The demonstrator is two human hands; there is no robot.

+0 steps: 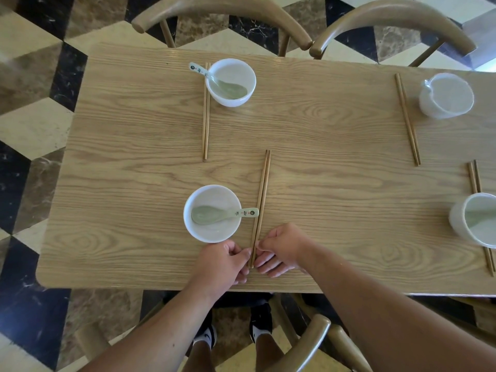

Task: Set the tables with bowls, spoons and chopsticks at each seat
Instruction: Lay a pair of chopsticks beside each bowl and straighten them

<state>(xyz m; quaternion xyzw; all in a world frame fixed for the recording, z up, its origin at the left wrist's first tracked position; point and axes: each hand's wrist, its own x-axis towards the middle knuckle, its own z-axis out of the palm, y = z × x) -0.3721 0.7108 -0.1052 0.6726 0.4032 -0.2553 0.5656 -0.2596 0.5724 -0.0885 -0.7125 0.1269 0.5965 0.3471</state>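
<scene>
On the wooden table, a white bowl at the near left seat holds a pale green spoon. Just right of it lies a pair of chopsticks, pointing away from me. My left hand and my right hand pinch the chopsticks' near end from either side. The far left seat has a bowl with a spoon and chopsticks. The far right seat has a bowl and chopsticks. The near right bowl has a spoon, with chopsticks partly under it.
Two wooden chairs stand at the far side, one at the left and one at the right. A chair back sits just under the near edge by my legs. Patterned marble floor surrounds the table.
</scene>
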